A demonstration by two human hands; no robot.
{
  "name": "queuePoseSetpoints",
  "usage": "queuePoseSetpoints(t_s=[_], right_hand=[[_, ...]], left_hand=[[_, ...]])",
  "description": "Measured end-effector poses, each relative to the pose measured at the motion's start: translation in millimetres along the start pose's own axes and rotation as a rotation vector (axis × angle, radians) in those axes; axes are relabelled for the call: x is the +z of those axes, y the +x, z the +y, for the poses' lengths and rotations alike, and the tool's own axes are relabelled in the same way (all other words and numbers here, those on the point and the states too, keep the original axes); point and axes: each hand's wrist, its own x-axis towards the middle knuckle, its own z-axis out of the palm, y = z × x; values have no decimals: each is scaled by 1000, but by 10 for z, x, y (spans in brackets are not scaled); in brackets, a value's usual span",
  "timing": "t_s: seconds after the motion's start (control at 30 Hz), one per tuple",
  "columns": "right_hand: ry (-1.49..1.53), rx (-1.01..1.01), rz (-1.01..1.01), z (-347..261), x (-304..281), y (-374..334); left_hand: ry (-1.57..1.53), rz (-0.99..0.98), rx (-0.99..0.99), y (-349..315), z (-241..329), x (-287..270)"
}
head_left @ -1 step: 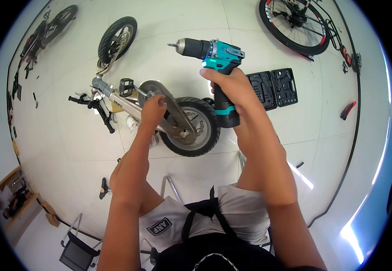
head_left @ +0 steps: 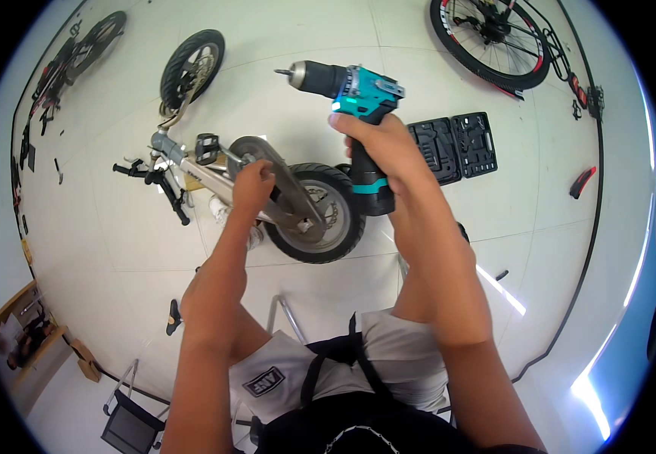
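A teal and black cordless drill [head_left: 369, 91] is raised in my right hand [head_left: 388, 147], whose fingers wrap round its grip. Its chuck holds a short bit that points left, and a small lamp on the drill is lit. Below and to the left lies a small bicycle [head_left: 199, 172] with a pale metal frame. My left hand [head_left: 254, 183] is closed near the crank, at the edge of the long grey chain cover [head_left: 294, 198]; anything in its fingers is hidden. A black pedal [head_left: 207, 149] shows just beyond that hand. The rear wheel [head_left: 335, 240] lies between my two arms.
An open black tool case [head_left: 455, 149] lies on the floor right of the drill. Another bicycle wheel [head_left: 486, 45] is at the far right, and a dark bicycle [head_left: 71, 64] at the far left. A black chair [head_left: 133, 425] stands at lower left; a red and black part [head_left: 583, 183] lies right.
The whole view has shifted slightly, and the drill in my right hand sits a touch farther left. My left hand stays by the crank.
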Motion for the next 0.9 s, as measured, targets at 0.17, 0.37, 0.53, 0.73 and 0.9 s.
queuePoseSetpoints(t_s=[0.17,0.37,0.53,0.73,0.9], right_hand=[[104,-63,-161,-91,-137,129],[213,-63,-110,-86,-231,196],[238,-88,-129,26,-152,403],[297,-31,-79,8,-103,405],[300,-55,-117,-18,-8,379]], left_hand=[[211,-5,159,413,-49,163],[523,-228,105,784,225,244],[630,-436,-8,930,164,218],[892,-456,128,972,280,411],[902,-402,121,893,324,427]])
